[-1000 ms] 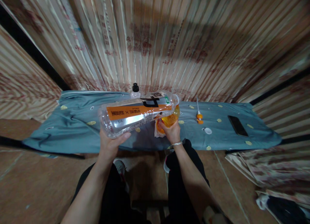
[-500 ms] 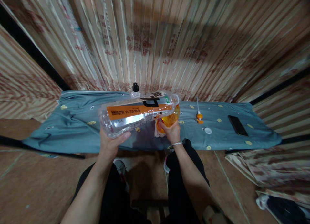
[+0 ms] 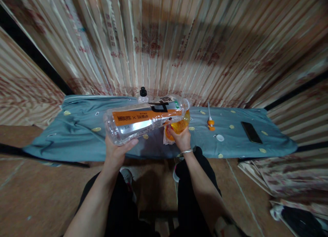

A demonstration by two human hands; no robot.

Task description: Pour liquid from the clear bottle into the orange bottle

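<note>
My left hand (image 3: 119,149) is wrapped round the base end of a large clear plastic drink bottle (image 3: 143,120) with an orange and silver label. The bottle lies nearly level in the air, its open neck pointing right. Below that neck, my right hand (image 3: 181,137) grips a bottle of orange-yellow liquid (image 3: 183,124); the large bottle's neck hides its mouth. A pale cloth or tissue (image 3: 167,139) shows under the yellow bottle. Behind the large bottle stands a clear bottle with a black cap (image 3: 143,93), partly covered.
An orange pump head with a white tube (image 3: 211,124) lies on the blue-green cloth (image 3: 79,127). Right of it are a small white round cap (image 3: 220,137) and a black phone (image 3: 251,132). Dark metal poles and a pleated curtain (image 3: 166,42) enclose the back and sides.
Almost nothing differs. Both hands keep their hold on the two bottles in the same place, with only a tiny shift of the view.
</note>
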